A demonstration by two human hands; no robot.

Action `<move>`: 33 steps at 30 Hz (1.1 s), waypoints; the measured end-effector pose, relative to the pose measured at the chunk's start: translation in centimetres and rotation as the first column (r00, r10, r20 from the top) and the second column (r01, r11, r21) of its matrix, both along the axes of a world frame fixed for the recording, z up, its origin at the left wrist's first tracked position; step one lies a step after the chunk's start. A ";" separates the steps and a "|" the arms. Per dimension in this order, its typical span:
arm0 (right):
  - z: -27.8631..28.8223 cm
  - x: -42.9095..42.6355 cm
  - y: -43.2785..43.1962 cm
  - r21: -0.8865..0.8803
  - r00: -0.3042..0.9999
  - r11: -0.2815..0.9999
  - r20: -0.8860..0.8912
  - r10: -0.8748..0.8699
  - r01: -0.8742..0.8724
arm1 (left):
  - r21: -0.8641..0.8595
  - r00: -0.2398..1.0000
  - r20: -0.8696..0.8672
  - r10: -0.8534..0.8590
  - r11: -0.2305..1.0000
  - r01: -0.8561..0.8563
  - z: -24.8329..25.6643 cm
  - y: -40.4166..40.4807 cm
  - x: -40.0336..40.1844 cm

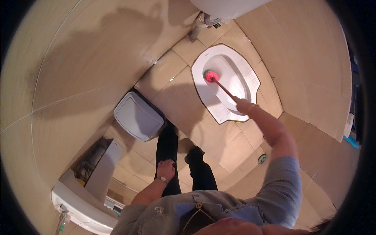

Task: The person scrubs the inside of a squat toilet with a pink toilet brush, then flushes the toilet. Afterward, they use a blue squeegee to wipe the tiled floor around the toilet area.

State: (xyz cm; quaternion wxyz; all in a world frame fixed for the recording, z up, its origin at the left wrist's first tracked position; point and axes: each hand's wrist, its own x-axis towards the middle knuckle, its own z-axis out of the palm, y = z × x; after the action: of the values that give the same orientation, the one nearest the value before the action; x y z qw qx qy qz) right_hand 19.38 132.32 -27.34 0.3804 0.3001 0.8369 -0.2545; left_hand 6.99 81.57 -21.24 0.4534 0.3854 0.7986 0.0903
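Observation:
My right hand (pixel 244 106) is closed around the handle of a toilet brush (pixel 223 88), over the near end of a white ceramic squat toilet (pixel 202 95) set in the floor. The round brush head with red bristles lies against the left inner side of the bowl. My left hand (pixel 166 169) rests on my left thigh, on the dark trousers; a watch is on that wrist. It holds nothing that shows.
A lidded grey bin (pixel 139 116) stands by the left wall. Behind the toilet are a pipe (pixel 195 32) and a white tank (pixel 226 7). A white washbasin (pixel 82 208) is at lower left. A small green round object (pixel 262 159) lies on the tiles at right.

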 end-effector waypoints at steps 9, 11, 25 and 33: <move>2.9 -1.0 3.5 0.416 0.947 0.867 0.273 0.167 -0.273 | 0.025 0.999 0.012 0.052 0.998 -0.052 -0.1 -0.9 0.2; 0.8 -4.0 1.6 0.399 0.968 0.898 0.231 0.099 -0.187 | 0.065 0.998 0.005 0.070 0.995 -0.070 -0.4 -1.1 0.3; 6.4 -5.1 -1.2 -0.529 0.476 0.336 0.151 -0.867 0.779 | 0.028 1.000 -0.006 0.006 1.000 -0.006 -0.2 -1.0 0.4; -7.1 -11.1 -7.4 -0.542 -0.385 -0.706 0.596 -0.705 0.456 | -0.018 0.997 0.002 -0.073 0.997 0.073 0.5 -0.7 -0.8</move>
State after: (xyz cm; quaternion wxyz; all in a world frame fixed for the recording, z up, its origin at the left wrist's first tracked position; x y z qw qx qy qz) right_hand 8.28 124.92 -34.41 -0.0680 0.5924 -0.0023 -0.8027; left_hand 6.15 80.92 -20.70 0.4604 0.4099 0.7846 0.0667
